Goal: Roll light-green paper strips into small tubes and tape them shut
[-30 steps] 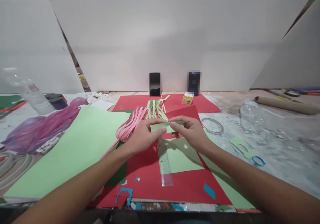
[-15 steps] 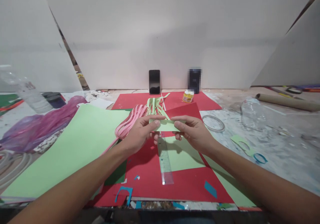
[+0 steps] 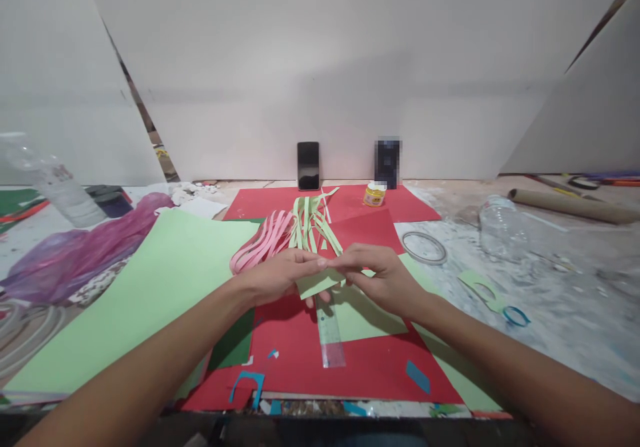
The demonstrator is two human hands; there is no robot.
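Head view: left hand [image 3: 277,275] and right hand [image 3: 387,275] close together, fingers of both pinching a small green paper piece [image 3: 319,284]; piece held above a clear ruler [image 3: 331,340] and red sheet [image 3: 375,374]; pink strips [image 3: 264,239] just beyond left hand.

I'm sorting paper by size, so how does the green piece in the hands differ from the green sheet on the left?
The piece is small, while the sheet is far larger. The piece is held up by the left hand; the sheet lies on the table. Both are pale green.
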